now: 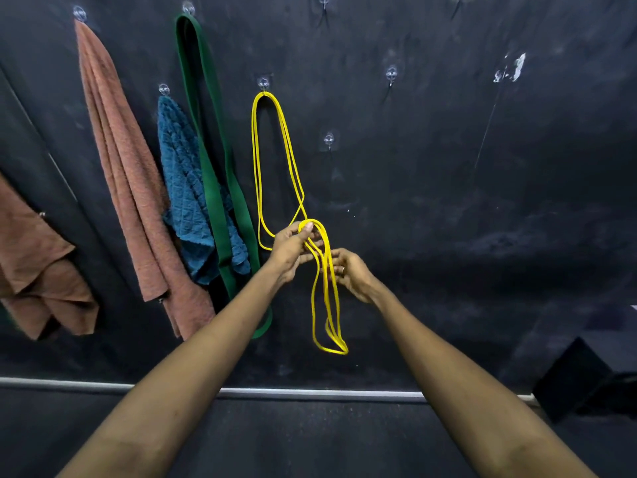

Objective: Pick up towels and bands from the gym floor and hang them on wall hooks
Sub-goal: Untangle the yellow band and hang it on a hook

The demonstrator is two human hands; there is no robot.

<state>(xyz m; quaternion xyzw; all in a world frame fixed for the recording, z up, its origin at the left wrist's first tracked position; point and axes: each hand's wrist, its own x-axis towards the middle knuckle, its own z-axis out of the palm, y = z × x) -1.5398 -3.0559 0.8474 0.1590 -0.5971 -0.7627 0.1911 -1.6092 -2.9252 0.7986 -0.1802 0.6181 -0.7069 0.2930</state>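
Head view, looking at a matte black wall with faint scuffs and white smears. Clear plastic stick-on hooks are scattered across it, each a round pad with a thin prong.

Left to right on the hooks:
- Long rust-brown towel, soft nubbly weave, hanging in narrow folds from the top-left hook.
- Teal towel, waffle or crinkle texture, bunched, hanging from a lower hook.
- Wide flat dark green band, smooth rubber, looped over a high hook and crossing in front of the teal towel.
- Thin yellow band, smooth narrow strip in several strands, top loop over the middle hook, strands hanging down the wall.

A second rust-brown cloth hangs crumpled at the far left edge; its hook is out of frame.

Both bare arms reach forward. Left hand is closed with its fingertips pinching a bend of the yellow band, where the strands fold over at the hand. Right hand sits just below and to the right, fingers curled around the strands that drop past it; a ring shows on one finger. Below the hands the yellow strands dangle in a long narrow loop, free of the wall.

Empty hooks show to the right of the yellow band.

A pale metal strip runs along the base of the wall above the dark speckled floor. A black angular object sits at lower right; I cannot tell what it is. No readable writing or labels.
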